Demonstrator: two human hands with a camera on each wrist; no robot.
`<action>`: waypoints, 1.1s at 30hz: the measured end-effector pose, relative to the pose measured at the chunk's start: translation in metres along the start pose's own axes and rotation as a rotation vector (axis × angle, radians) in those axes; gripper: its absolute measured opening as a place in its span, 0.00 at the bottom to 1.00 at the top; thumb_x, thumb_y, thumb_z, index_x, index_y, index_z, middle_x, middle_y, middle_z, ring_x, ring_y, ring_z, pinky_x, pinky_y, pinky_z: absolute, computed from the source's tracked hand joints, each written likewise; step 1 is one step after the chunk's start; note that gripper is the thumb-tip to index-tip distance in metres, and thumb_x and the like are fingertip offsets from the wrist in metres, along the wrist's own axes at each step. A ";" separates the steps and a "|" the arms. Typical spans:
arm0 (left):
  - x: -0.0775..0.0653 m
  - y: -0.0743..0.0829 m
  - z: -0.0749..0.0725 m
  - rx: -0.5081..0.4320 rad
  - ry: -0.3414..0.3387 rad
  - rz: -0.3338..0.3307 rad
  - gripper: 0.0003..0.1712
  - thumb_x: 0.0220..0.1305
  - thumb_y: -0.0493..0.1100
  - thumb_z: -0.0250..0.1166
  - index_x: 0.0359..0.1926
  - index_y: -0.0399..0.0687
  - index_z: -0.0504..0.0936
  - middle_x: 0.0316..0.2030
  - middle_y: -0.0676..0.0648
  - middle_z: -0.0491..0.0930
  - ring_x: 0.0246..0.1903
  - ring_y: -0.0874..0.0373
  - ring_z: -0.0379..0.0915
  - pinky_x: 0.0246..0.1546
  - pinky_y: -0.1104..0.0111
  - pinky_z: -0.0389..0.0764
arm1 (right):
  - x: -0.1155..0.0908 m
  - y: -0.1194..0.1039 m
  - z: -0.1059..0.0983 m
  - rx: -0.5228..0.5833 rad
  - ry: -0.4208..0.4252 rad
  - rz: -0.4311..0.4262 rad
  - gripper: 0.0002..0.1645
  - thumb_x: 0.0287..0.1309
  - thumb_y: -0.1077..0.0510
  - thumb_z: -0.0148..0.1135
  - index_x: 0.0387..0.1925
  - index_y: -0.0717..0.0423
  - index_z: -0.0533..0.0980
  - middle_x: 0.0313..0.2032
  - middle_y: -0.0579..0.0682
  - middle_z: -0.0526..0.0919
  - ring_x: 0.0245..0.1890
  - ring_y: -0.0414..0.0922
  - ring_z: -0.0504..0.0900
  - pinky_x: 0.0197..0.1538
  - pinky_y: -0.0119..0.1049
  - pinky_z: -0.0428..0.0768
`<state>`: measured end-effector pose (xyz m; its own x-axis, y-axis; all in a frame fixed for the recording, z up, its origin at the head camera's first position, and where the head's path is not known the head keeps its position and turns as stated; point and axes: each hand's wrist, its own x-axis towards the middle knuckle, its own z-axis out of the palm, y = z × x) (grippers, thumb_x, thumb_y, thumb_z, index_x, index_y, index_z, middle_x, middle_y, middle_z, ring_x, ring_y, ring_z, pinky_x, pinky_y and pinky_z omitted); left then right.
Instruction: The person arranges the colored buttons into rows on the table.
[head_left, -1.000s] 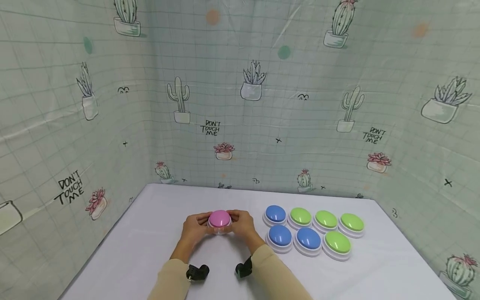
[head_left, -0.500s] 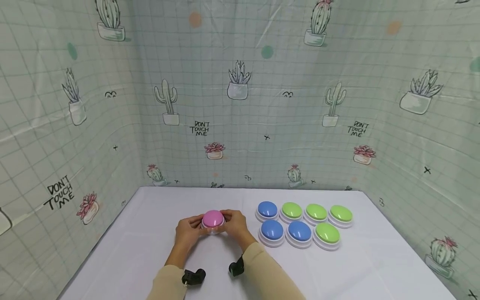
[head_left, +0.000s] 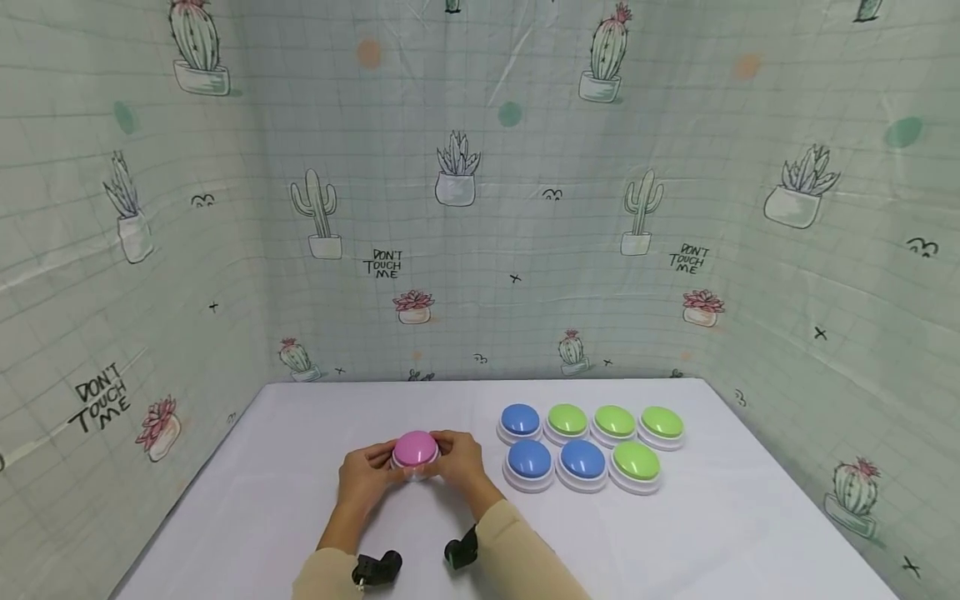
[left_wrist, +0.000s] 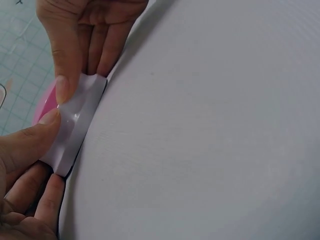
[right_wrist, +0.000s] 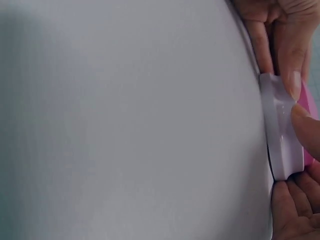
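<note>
A round push button with a pink dome and white base (head_left: 415, 448) sits between both hands, left of the middle of the white table. The left hand (head_left: 363, 479) grips its left side, thumb on the near side of the base. On the opposite side, the right hand (head_left: 459, 462) grips it in the same way. In the left wrist view, both thumbs nearly meet on the white base (left_wrist: 80, 120). The right wrist view shows the base (right_wrist: 281, 135) upright at the table surface, with the fingers of the right hand (right_wrist: 300, 210) around its side.
To the right, blue push buttons (head_left: 529, 459) and several green push buttons (head_left: 637, 460) stand in two close rows. The white table (head_left: 675, 542) meets a cactus-print cloth backdrop (head_left: 480, 250) at its back and sides. Small black wrist cameras (head_left: 377, 568) hang by the sleeves.
The head view has shifted, so the scene slides left in the frame. Both hands keep their hold on the pink push button, which stays in nearly the same place on the table.
</note>
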<state>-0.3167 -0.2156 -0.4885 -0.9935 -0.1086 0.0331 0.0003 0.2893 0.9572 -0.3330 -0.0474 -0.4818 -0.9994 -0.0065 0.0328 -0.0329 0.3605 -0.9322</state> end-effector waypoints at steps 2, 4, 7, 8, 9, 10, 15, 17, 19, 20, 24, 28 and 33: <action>-0.003 -0.002 -0.003 0.006 0.011 0.004 0.31 0.52 0.28 0.81 0.59 0.28 0.83 0.57 0.29 0.82 0.62 0.37 0.78 0.61 0.57 0.80 | -0.003 0.000 0.002 0.005 -0.002 -0.004 0.34 0.44 0.72 0.83 0.57 0.69 0.82 0.52 0.62 0.88 0.59 0.56 0.85 0.66 0.48 0.81; -0.007 -0.003 -0.004 0.014 0.015 0.009 0.31 0.52 0.28 0.81 0.59 0.27 0.83 0.56 0.29 0.82 0.62 0.36 0.78 0.61 0.57 0.80 | -0.007 0.000 0.003 0.010 -0.004 -0.006 0.35 0.44 0.72 0.83 0.57 0.69 0.82 0.52 0.61 0.88 0.58 0.55 0.86 0.65 0.48 0.82; -0.012 -0.003 -0.002 0.018 0.010 0.008 0.31 0.52 0.29 0.80 0.59 0.28 0.83 0.56 0.30 0.82 0.62 0.37 0.78 0.60 0.60 0.80 | -0.011 0.000 0.001 0.006 0.004 -0.009 0.34 0.43 0.72 0.84 0.56 0.68 0.83 0.51 0.61 0.89 0.58 0.54 0.86 0.65 0.48 0.82; -0.014 -0.003 -0.001 0.021 0.008 0.008 0.31 0.52 0.29 0.80 0.59 0.28 0.83 0.57 0.30 0.82 0.62 0.37 0.78 0.59 0.60 0.80 | -0.013 0.001 0.000 -0.003 0.007 -0.011 0.34 0.43 0.71 0.84 0.56 0.68 0.83 0.51 0.60 0.89 0.58 0.54 0.86 0.65 0.49 0.81; -0.015 -0.002 0.000 0.019 0.008 0.007 0.32 0.52 0.28 0.80 0.59 0.27 0.83 0.57 0.30 0.82 0.62 0.37 0.78 0.59 0.60 0.80 | -0.015 0.001 -0.001 -0.001 0.007 -0.011 0.35 0.43 0.72 0.84 0.56 0.68 0.83 0.51 0.61 0.89 0.58 0.55 0.86 0.66 0.49 0.81; -0.018 -0.001 0.002 0.017 0.009 0.006 0.32 0.52 0.28 0.81 0.59 0.27 0.82 0.57 0.29 0.81 0.62 0.36 0.78 0.60 0.60 0.80 | -0.017 0.003 -0.002 0.001 0.005 -0.013 0.34 0.43 0.72 0.83 0.56 0.68 0.82 0.52 0.61 0.89 0.58 0.55 0.86 0.66 0.50 0.80; -0.025 0.001 0.009 0.013 0.015 0.013 0.34 0.49 0.27 0.81 0.59 0.26 0.82 0.58 0.28 0.80 0.62 0.35 0.77 0.59 0.59 0.81 | -0.026 0.007 -0.008 -0.004 0.009 -0.035 0.35 0.43 0.71 0.84 0.57 0.69 0.82 0.51 0.61 0.89 0.58 0.55 0.86 0.65 0.50 0.81; -0.028 0.000 0.011 0.001 0.020 0.009 0.35 0.49 0.27 0.82 0.60 0.27 0.82 0.58 0.29 0.81 0.62 0.35 0.78 0.58 0.61 0.82 | -0.029 0.007 -0.009 -0.022 0.019 -0.046 0.35 0.42 0.70 0.85 0.56 0.69 0.82 0.50 0.61 0.89 0.56 0.55 0.87 0.64 0.49 0.83; -0.031 0.000 0.014 -0.010 0.023 0.004 0.35 0.48 0.27 0.82 0.60 0.27 0.82 0.58 0.29 0.81 0.62 0.36 0.78 0.58 0.61 0.82 | -0.032 0.007 -0.011 -0.046 0.031 -0.054 0.35 0.41 0.70 0.86 0.55 0.69 0.83 0.49 0.61 0.90 0.55 0.54 0.88 0.62 0.48 0.84; -0.033 0.000 0.016 -0.019 0.021 0.004 0.35 0.48 0.27 0.82 0.60 0.27 0.82 0.58 0.29 0.81 0.62 0.35 0.77 0.58 0.62 0.82 | -0.033 0.007 -0.013 -0.060 0.039 -0.056 0.34 0.40 0.70 0.86 0.54 0.69 0.84 0.48 0.60 0.90 0.54 0.54 0.88 0.61 0.48 0.84; -0.038 0.005 0.024 -0.065 0.012 0.002 0.35 0.49 0.27 0.82 0.60 0.27 0.82 0.60 0.28 0.80 0.63 0.35 0.76 0.58 0.63 0.82 | -0.039 0.007 -0.023 -0.070 0.067 -0.051 0.34 0.39 0.70 0.86 0.53 0.69 0.84 0.48 0.60 0.90 0.53 0.54 0.89 0.60 0.47 0.85; -0.043 0.014 0.037 -0.125 0.021 0.023 0.33 0.50 0.26 0.81 0.60 0.26 0.82 0.60 0.28 0.80 0.64 0.35 0.76 0.57 0.67 0.82 | -0.043 0.004 -0.040 -0.021 0.075 -0.065 0.36 0.39 0.72 0.85 0.55 0.71 0.83 0.50 0.63 0.89 0.55 0.56 0.87 0.60 0.48 0.85; -0.047 0.031 0.061 -0.155 0.038 0.076 0.30 0.54 0.27 0.79 0.59 0.26 0.83 0.60 0.29 0.80 0.64 0.36 0.77 0.57 0.68 0.83 | -0.045 0.000 -0.072 0.007 0.062 -0.115 0.36 0.41 0.74 0.83 0.56 0.74 0.81 0.53 0.67 0.87 0.57 0.61 0.85 0.61 0.50 0.84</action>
<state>-0.2766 -0.1436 -0.4778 -0.9850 -0.1282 0.1152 0.0958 0.1480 0.9843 -0.2879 0.0206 -0.4575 -0.9868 0.0102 0.1617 -0.1477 0.3541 -0.9235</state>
